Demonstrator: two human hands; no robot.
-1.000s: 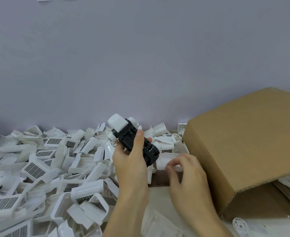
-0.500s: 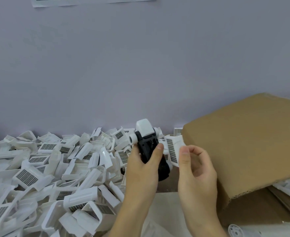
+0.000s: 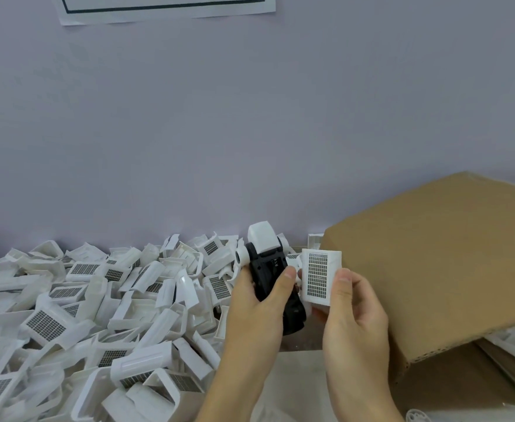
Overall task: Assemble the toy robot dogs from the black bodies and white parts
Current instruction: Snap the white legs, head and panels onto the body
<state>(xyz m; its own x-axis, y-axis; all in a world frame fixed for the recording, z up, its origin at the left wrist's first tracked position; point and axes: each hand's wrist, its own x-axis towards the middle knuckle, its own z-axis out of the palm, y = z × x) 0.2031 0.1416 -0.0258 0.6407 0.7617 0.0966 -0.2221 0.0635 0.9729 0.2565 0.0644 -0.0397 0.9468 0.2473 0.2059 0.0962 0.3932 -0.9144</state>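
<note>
Head camera: we see our left hand (image 3: 257,303) gripping a black body (image 3: 273,278) with fingers and thumb curled round it, lifted above the desk (image 3: 298,376) near its back edge. The body stands tilted, a white block (image 3: 263,240) fitted at its top end and a white round knob (image 3: 240,257) on its left side. Our right hand (image 3: 353,312) pinches a white cover (image 3: 318,278) between thumb and fingers, its dark grid panel facing us. The cover sits just beside the body, on its right; we cannot tell whether the two touch. A heap of loose white parts (image 3: 98,309) fills the left half of the desk up to the back edge. A brown cardboard box (image 3: 438,269) rests tilted at the right edge. On the wall (image 3: 250,117) behind, a paper sheet (image 3: 165,7) hangs at the top.
</note>
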